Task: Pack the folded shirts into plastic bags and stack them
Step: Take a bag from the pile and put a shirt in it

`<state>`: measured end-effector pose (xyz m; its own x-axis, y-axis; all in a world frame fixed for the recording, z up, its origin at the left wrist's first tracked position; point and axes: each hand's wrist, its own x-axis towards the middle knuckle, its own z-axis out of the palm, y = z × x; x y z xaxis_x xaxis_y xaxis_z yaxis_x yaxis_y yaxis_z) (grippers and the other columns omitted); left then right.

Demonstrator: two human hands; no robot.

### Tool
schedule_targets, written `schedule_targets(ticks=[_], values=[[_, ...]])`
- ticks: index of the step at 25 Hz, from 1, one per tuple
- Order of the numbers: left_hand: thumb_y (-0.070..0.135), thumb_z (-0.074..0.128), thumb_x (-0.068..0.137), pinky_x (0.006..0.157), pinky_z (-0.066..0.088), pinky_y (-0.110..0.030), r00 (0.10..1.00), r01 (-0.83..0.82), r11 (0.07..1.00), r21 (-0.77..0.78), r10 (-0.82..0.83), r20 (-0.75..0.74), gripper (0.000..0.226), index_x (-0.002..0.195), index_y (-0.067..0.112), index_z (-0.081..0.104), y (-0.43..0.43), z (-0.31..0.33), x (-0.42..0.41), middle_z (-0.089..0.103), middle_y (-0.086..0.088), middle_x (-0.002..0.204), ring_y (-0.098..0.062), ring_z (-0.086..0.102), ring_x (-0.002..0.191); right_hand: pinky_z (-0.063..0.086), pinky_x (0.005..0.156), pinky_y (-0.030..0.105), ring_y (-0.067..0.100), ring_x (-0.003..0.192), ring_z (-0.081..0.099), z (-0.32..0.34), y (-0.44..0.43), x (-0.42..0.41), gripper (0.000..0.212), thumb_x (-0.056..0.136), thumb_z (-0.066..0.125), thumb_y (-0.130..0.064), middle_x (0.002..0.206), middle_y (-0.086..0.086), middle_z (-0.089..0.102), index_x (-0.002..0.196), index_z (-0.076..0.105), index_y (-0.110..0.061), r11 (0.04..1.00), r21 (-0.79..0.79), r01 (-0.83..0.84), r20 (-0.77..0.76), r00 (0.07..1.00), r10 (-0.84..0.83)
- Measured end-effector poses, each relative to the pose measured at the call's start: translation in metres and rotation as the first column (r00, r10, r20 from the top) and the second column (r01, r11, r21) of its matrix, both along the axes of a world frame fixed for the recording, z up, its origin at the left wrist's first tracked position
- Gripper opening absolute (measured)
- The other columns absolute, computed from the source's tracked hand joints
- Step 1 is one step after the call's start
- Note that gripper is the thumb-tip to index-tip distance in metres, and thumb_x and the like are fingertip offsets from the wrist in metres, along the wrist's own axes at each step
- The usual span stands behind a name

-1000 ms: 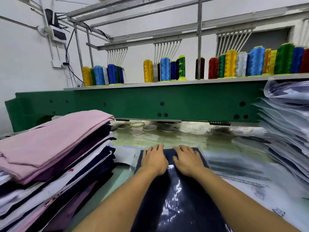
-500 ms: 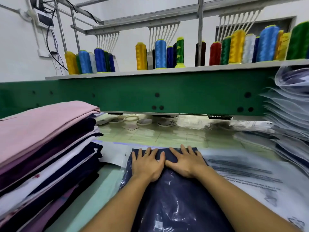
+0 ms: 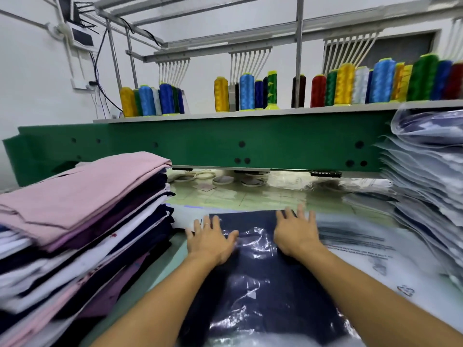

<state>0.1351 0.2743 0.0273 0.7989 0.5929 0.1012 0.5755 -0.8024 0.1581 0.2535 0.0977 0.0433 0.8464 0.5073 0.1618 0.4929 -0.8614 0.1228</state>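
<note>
Navy folded shirt (image 3: 288,296) in its glossy clear plastic bag (image 3: 253,240) lies on the pale-green table (image 3: 160,276) under left hand (image 3: 210,242) and right hand (image 3: 295,236), both flat, unclenched; sweeping outward evenly should expel air.

Plastic bag (image 3: 370,261): print lines (image 3: 350,237) blurred, unreadable; recycling triangle (image 3: 405,291) legible.

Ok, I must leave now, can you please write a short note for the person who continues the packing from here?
Left hand: open, flat on the navy shirt.
Right hand: open, flat on it too.
The shirt lies in its plastic bag on the table, in front.
Unpacked folded shirts: pile at left.
Packed shirts: pile at right.
Done: this shirt is bagged.
Left: move it onto the right pile, then bag the others.
</note>
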Motion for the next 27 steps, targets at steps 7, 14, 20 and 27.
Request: schedule_targets(ticks=[7,14,20,27], values=[[0.049,0.021,0.104,0.116,-0.001,-0.071,0.979,0.201,0.977,-0.075,-0.202,-0.005,0.055,0.158,0.041,0.013,-0.071,-0.028,-0.065,0.009,0.01,0.169,-0.038,0.005,0.154,0.002,0.115,0.073,0.041,0.153,-0.004,-0.028,0.001,-0.106,0.054,0.105,0.021,-0.047,0.17,0.002,-0.001,0.158,0.012,-0.042,0.973,0.143,-0.182,-0.241,0.947,0.213],[0.063,0.021,0.097,0.118,0.009,-0.065,0.999,0.026,1.0,-0.009,-0.026,0.025,0.063,0.155,0.038,0.024,-0.079,-0.037,-0.106,0.019,0.002,0.167,-0.042,0.015,0.15,-0.011,0.113,0.072,0.042,0.152,-0.017,-0.051,-0.062,-0.133,0.071,0.086,0.004,-0.084,0.169,0.0,-0.015,0.151,-0.01,-0.06,0.989,0.056,-0.138,-0.248,0.957,0.147],[0.071,0.032,0.092,0.092,0.043,-0.042,0.979,-0.143,0.976,0.163,0.116,0.165,0.065,0.139,0.028,0.043,-0.073,-0.033,-0.129,0.054,-0.007,0.135,-0.033,0.055,0.116,0.002,0.12,0.059,0.037,0.154,-0.007,-0.056,-0.099,-0.128,0.077,0.086,0.006,-0.083,0.17,0.006,-0.005,0.156,-0.001,-0.052,0.993,0.113,0.04,-0.206,0.979,-0.016],[0.054,0.065,0.09,0.067,0.046,-0.029,0.862,0.159,0.823,-0.545,0.154,0.483,0.031,0.111,0.032,0.059,-0.046,-0.022,-0.158,0.072,-0.002,0.099,-0.012,0.065,0.08,0.016,0.12,0.051,0.035,0.152,0.014,-0.048,-0.108,-0.124,0.063,0.099,0.026,-0.064,0.161,0.009,0.032,0.151,0.038,-0.03,0.965,0.236,0.116,0.033,0.991,-0.128]])
